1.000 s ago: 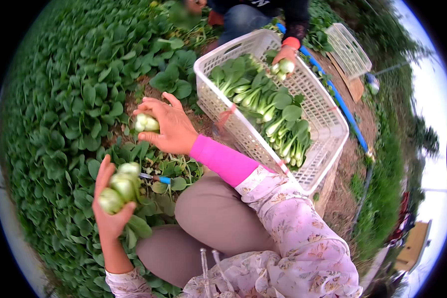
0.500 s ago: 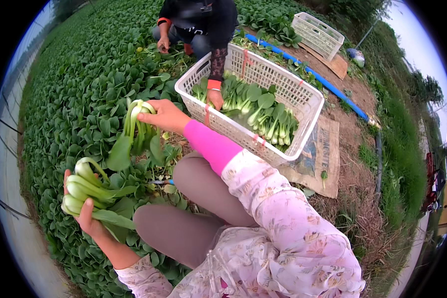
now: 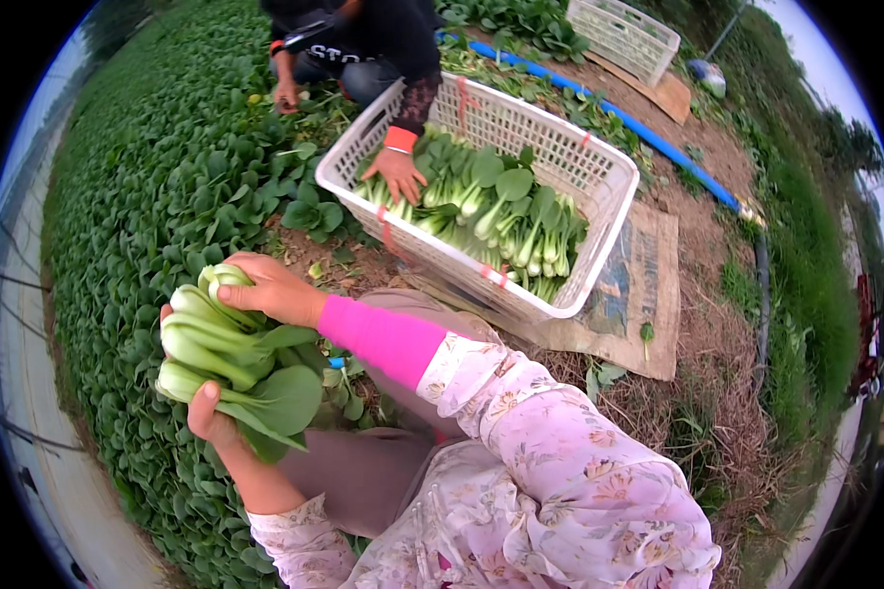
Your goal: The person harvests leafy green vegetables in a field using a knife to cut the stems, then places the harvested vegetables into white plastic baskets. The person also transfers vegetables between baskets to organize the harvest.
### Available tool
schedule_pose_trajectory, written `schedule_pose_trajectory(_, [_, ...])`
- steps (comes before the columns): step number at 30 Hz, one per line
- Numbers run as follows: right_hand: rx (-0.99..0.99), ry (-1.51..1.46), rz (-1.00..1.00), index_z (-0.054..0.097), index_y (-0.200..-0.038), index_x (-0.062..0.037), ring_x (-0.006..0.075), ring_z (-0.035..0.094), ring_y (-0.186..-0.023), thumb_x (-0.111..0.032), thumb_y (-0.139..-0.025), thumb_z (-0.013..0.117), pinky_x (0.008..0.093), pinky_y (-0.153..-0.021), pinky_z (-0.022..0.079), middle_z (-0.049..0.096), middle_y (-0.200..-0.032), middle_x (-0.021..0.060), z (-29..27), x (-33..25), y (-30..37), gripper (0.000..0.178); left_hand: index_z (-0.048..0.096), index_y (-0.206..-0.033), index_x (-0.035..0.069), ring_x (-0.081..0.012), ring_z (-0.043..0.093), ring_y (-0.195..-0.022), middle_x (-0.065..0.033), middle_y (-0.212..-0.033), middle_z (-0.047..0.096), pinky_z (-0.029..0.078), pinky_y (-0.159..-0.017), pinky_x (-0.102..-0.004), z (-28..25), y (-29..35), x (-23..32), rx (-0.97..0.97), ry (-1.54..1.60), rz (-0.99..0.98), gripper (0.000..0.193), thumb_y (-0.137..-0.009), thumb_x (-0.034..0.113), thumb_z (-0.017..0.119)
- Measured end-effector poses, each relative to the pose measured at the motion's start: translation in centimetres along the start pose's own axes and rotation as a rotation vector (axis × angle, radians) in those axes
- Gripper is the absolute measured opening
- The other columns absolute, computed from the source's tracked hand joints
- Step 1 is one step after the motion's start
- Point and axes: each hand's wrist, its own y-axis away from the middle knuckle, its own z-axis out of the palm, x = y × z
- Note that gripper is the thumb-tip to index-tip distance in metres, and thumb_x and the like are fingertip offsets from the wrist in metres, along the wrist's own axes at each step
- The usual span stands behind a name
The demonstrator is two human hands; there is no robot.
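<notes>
A bunch of bok choy [image 3: 206, 339], pale stem bases to the left and green leaves to the right, rests in my left hand [image 3: 213, 417], its thumb closed over the lowest stems. My right hand [image 3: 283, 288] grips one more head at the top of the bunch, pressed against the others. Most of the fingers of my left hand are hidden behind the stems. Ahead to the right, a white plastic crate [image 3: 599, 250] holds rows of bok choy [image 3: 530, 231] laid with their stems toward me.
A co-worker's hand [image 3: 399, 177] lies on the greens in the crate. Leafy crop [image 3: 147, 196] covers the ground at left. A blue pipe [image 3: 648, 142] runs behind the crate, near a second white crate [image 3: 624, 39]. A flattened sack [image 3: 648, 294] lies under the near crate.
My right hand has moved down and left, bringing its bok choy against the bunch in my left hand. The bunch has risen slightly rightward. The co-worker's hand in the crate has opened flat.
</notes>
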Motion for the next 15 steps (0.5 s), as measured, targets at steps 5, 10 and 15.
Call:
schedule_pose_trajectory(5, [0.162, 0.485, -0.008, 0.049, -0.112, -0.0006, 0.0233, 0.053, -0.092, -0.044, -0.084, 0.057, 0.0357, -0.081, 0.041, 0.053, -0.103, 0.0128, -6.0, 1.1, 0.6, 0.052, 0.023, -0.138, 0.005, -0.0289, 0.038, -0.124, -0.0151, -0.135, 0.036, 0.030, -0.104, -0.0404, 3.8, -3.9, -5.6, -0.067, -0.125, -0.012, 0.085, -0.064, 0.014, 0.064])
schedule_pose_trajectory(10, [0.137, 0.185, 0.075, 0.026, -0.136, -0.0012, 0.0304, 0.043, -0.116, -0.051, -0.078, 0.061, 0.0384, -0.099, 0.033, 0.040, -0.128, 0.0210, -10.8, -2.4, 1.9, 0.084, 0.023, -0.139, 0.010, -0.0297, 0.039, -0.122, -0.0144, -0.133, 0.038, 0.033, -0.102, -0.0408, 5.2, -7.5, -7.4, -0.025, -0.155, -0.044, 0.082, -0.067, 0.006, 0.061])
schedule_pose_trajectory(15, [0.145, 0.390, -0.074, 0.012, -0.142, -0.0020, 0.0298, 0.027, -0.131, -0.044, -0.066, 0.074, 0.0386, -0.109, 0.018, 0.026, -0.141, 0.0205, -14.0, -1.9, 3.9, 0.107, 0.013, -0.144, 0.014, -0.0277, 0.036, -0.125, -0.0105, -0.138, 0.034, 0.028, -0.105, -0.0387, 8.9, -9.7, -11.6, -0.154, -0.191, -0.157, 0.091, -0.075, 0.031, 0.069])
